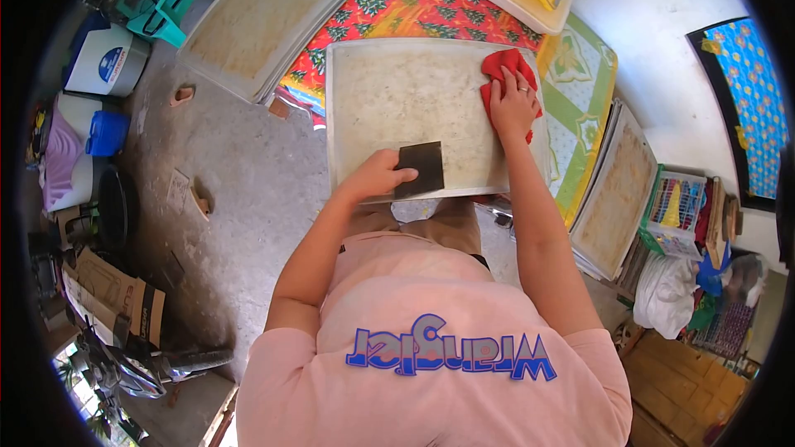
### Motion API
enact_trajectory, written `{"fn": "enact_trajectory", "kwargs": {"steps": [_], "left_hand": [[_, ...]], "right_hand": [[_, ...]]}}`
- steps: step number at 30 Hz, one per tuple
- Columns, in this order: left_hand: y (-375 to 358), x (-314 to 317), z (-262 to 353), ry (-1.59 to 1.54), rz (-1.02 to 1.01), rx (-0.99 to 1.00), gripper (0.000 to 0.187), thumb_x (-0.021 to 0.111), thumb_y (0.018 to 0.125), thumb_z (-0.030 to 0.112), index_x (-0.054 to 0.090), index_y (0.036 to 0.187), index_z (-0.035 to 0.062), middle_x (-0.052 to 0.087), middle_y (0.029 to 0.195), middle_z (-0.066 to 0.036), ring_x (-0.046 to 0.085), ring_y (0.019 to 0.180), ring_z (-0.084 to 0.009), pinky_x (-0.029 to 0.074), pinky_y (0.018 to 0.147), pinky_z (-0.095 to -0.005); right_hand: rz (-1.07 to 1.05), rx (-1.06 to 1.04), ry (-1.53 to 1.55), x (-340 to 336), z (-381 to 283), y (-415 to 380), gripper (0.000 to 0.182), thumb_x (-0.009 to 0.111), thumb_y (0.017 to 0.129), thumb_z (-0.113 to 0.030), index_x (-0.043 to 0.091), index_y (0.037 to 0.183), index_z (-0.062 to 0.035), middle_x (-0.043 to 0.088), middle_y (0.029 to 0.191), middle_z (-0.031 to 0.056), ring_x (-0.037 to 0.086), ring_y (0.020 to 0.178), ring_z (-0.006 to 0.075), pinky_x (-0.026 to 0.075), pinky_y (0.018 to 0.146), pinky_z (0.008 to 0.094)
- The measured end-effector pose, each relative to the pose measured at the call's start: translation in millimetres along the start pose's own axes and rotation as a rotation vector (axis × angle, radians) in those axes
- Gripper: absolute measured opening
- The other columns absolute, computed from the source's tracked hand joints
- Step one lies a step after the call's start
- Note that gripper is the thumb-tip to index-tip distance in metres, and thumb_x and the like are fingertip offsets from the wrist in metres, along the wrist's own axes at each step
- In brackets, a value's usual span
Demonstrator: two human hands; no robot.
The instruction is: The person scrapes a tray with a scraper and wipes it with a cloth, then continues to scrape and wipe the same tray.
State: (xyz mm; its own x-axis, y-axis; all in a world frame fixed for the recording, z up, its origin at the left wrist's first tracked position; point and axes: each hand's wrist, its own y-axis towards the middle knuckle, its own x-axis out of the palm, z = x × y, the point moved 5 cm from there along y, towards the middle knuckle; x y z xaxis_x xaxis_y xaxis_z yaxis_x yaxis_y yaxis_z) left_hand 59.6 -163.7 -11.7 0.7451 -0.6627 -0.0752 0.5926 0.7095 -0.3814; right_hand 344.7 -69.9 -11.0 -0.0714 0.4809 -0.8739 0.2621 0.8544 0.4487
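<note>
Mid-frame, the left hand (377,175) clamps a dark card (426,170) jutting right; upper right, the right hand (514,106) loosely grips a red cloth (505,60) on the tray (406,91).

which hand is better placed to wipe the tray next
Probably the right hand: it rests on the red cloth atop the tray, while the left hand holds a flat black square.

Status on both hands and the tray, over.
Left hand gripping dark square pad. Right hand on red cloth, far right of tray. Tray blotchy. White container beyond far edge.
</note>
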Motion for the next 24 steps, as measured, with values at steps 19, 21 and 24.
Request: {"fn": "enact_trajectory", "kwargs": {"steps": [19,21,24], "left_hand": [[2.2,-0.6,-34.8,0.03,-0.025,0.152,0.02,0.065,0.091,0.016,0.068,0.105,0.0011,0.058,0.073,0.005,0.046,0.058,-0.0051,0.038,0.051,-0.0242],[-3.8,-1.2,-24.4,0.008,-0.032,0.02,0.02,0.065,0.091,0.016,0.068,0.104,0.0013,0.057,0.072,0.004,0.046,0.057,-0.0048,0.037,0.05,-0.0239],[-14.5,-3.2,-3.1,-0.072,-0.014,-0.099,0.018,0.065,0.091,0.016,0.068,0.102,0.0015,0.056,0.068,0.004,0.045,0.055,-0.005,0.037,0.048,-0.0241]], "right_hand": [[0.017,-0.003,-0.004,-2.2,-1.5,-0.9,0.039,0.057,0.09,-0.039,0.062,0.127,-0.0258,0.06,0.132,0.0079,0.055,0.118,0.0289,0.039,0.098,0.0462],[0.011,-0.001,-0.01,-1.8,-1.1,-0.8,0.04,0.056,0.09,-0.039,0.062,0.127,-0.0256,0.06,0.132,0.008,0.054,0.119,0.0288,0.038,0.098,0.0461],[0.012,-0.004,0.004,-1.5,-0.7,-1.1,0.04,0.056,0.09,-0.039,0.061,0.128,-0.0254,0.059,0.133,0.008,0.054,0.12,0.0286,0.038,0.099,0.0461]]}}
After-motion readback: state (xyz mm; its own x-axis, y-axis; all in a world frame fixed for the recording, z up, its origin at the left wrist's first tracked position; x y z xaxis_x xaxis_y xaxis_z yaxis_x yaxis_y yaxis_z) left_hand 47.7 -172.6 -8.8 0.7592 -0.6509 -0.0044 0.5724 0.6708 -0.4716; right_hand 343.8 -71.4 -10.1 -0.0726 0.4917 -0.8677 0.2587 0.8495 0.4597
